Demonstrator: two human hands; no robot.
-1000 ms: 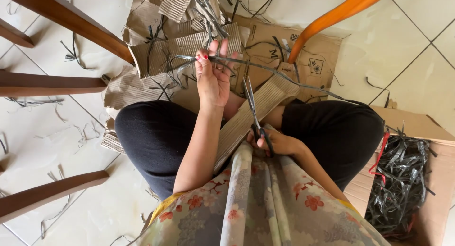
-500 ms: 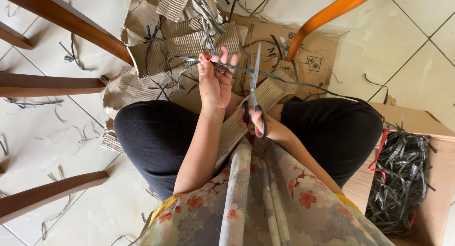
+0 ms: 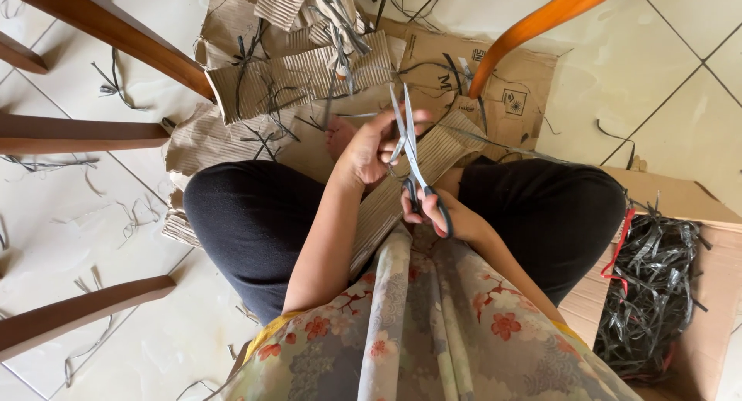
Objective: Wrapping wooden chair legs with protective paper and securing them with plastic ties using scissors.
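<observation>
Her right hand [image 3: 442, 213] has its fingers through the scissors [image 3: 413, 163], blades slightly parted, while the left hand [image 3: 369, 147] pinches a thin dark strip [image 3: 495, 144] right at them, above her lap. With those fingertips touching the blades, a quick snip could nick them. Cardboard [image 3: 297, 76] litters the floor [image 3: 657, 69] beyond.

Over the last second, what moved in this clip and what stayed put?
The left hand dropped from its raised, spread pose and curled toward the lap, taking the dark strip down with it. The right hand swung the scissors up from the lap, and the blades now stand open beside the left fingers. The corrugated cardboard, the chair legs and the box of strips stayed where they were.
</observation>
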